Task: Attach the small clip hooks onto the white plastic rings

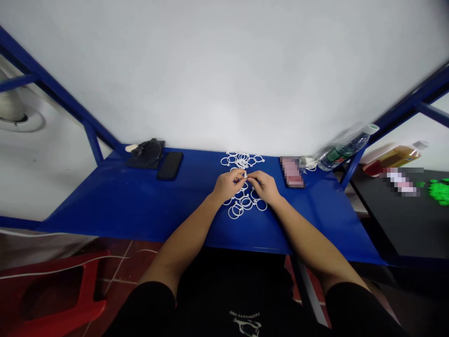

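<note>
Shirt: black shirt (224,299) with a small white print, just behind both forearms at the bottom of the view.
Left hand: left hand (228,185) curled into a pinch, its fingertips (241,174) grasping a small white plastic ring (245,175).
Right hand: right hand (264,186) also curled, its fingertips (250,176) pinching that ring from the other side; the ring's exact shape is too small to tell.
Loose rings: one cluster of white plastic rings (242,160) lies just beyond the fingertips; a second cluster (243,206) lies beneath and just nearer than both hands.
Surface: blue metal table (105,201) under the hands and rings.
Left of left hand: black phone (170,165), well apart, beside a dark object on a black pad (147,153).
Right of right hand: pixelated phone (292,172) near, then a white cable (310,164) and a tilted plastic water bottle (345,150).
Below left forearm: red plastic stool (52,295) on the floor.
</note>
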Demonstrator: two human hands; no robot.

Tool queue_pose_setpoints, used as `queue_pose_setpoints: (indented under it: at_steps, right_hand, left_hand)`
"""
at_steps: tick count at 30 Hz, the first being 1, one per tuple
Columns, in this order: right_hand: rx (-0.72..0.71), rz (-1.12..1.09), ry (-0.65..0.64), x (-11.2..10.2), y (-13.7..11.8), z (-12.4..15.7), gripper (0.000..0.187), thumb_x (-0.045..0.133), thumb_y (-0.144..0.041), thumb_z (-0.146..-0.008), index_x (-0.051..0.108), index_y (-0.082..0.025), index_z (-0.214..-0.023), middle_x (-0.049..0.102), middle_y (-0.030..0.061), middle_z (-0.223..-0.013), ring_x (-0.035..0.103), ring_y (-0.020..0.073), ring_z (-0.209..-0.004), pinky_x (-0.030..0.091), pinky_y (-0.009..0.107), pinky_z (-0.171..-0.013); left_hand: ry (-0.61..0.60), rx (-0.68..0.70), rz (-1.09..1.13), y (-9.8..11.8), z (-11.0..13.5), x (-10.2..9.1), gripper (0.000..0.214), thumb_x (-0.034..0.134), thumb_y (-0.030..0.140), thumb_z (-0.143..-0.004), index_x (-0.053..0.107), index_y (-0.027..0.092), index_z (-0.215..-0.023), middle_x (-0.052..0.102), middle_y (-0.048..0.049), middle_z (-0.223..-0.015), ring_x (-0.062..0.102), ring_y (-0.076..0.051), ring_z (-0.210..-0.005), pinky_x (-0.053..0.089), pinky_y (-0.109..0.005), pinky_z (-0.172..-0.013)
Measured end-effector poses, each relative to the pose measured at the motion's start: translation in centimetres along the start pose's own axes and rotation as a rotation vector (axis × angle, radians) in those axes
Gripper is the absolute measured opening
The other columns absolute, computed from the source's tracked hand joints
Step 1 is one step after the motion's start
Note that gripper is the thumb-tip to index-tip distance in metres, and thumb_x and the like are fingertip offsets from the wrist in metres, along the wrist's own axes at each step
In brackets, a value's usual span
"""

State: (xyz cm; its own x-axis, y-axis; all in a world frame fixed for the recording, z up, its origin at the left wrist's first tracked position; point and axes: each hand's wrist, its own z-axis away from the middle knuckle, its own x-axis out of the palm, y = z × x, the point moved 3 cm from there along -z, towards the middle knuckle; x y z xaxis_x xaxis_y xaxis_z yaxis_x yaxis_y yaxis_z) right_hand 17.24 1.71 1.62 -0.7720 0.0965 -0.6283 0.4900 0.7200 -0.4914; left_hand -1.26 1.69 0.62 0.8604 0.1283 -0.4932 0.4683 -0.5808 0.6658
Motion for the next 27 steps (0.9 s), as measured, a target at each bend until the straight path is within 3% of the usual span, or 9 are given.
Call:
queue_pose_setpoints:
  at_steps: [6,14,18,21,24,27]
  right_hand:
    - [-0.016,0.008,-0.006,-0.2,-0.2,-0.1,0.02,0.054,-0.031,-0.107,0.073,-0.025,-0.108,0.077,0.0059,-0.099,0.073,0.0214,-0.092,0.058,0.036,-0.083]
    - [-0.04,0.054,-0.01,-0.1,-0.6,-0.1,0.02,0.052,-0.031,-0.107,0.071,-0.024,-0.103,0.077,0.0066,-0.096,0.072,0.0217,-0.088,0.058,0.036,-0.08]
    - [0.065,0.087,0.018,-0.6,1.4,-0.1,0.021,0.054,-0.035,-0.105,0.072,-0.024,-0.108,0.077,0.0071,-0.099,0.071,0.0236,-0.091,0.057,0.04,-0.084]
    - [0.169,0.155,0.062,-0.9,4.1,0.0,0.027,0.059,-0.035,-0.1,0.07,-0.022,-0.121,0.075,0.0118,-0.115,0.069,0.0285,-0.102,0.055,0.048,-0.095]
    - [0.249,0.174,0.025,-0.7,6.1,0.1,0.028,0.063,-0.034,-0.096,0.071,-0.021,-0.12,0.073,0.0138,-0.121,0.066,0.0322,-0.112,0.053,0.053,-0.1]
    - [0.263,0.155,-0.017,-0.1,6.3,0.2,0.027,0.063,-0.034,-0.096,0.072,-0.021,-0.118,0.074,0.0131,-0.119,0.066,0.0321,-0.113,0.052,0.053,-0.101]
  left_hand:
    - [-0.009,0.031,-0.048,0.0,0.0,0.0,0.009,0.071,0.028,-0.096,0.078,0.022,-0.098,0.082,-0.0024,-0.094,0.076,-0.015,-0.078,0.058,-0.025,-0.072]
    - [-0.004,0.054,-0.042,0.3,-0.1,0.0,0.011,0.07,0.025,-0.097,0.078,0.022,-0.091,0.08,-0.002,-0.089,0.073,-0.014,-0.076,0.055,-0.026,-0.07]
    - [-0.009,0.095,-0.099,0.6,-0.2,-0.1,0.009,0.07,0.024,-0.096,0.078,0.022,-0.094,0.077,-0.0033,-0.09,0.071,-0.016,-0.083,0.057,-0.031,-0.081]
    - [-0.033,0.121,-0.145,0.5,-0.4,-0.2,0.009,0.073,0.029,-0.095,0.08,0.023,-0.097,0.074,-0.0052,-0.098,0.069,-0.019,-0.097,0.056,-0.037,-0.092]
    - [-0.057,0.033,-0.215,-0.5,-0.6,-0.5,0.015,0.069,0.032,-0.098,0.08,0.024,-0.105,0.074,-0.0063,-0.109,0.067,-0.022,-0.104,0.053,-0.041,-0.098]
    - [-0.085,-0.165,-0.346,-2.1,-0.8,-0.9,0.019,0.065,0.032,-0.1,0.081,0.025,-0.108,0.075,-0.0062,-0.116,0.065,-0.025,-0.108,0.05,-0.043,-0.098]
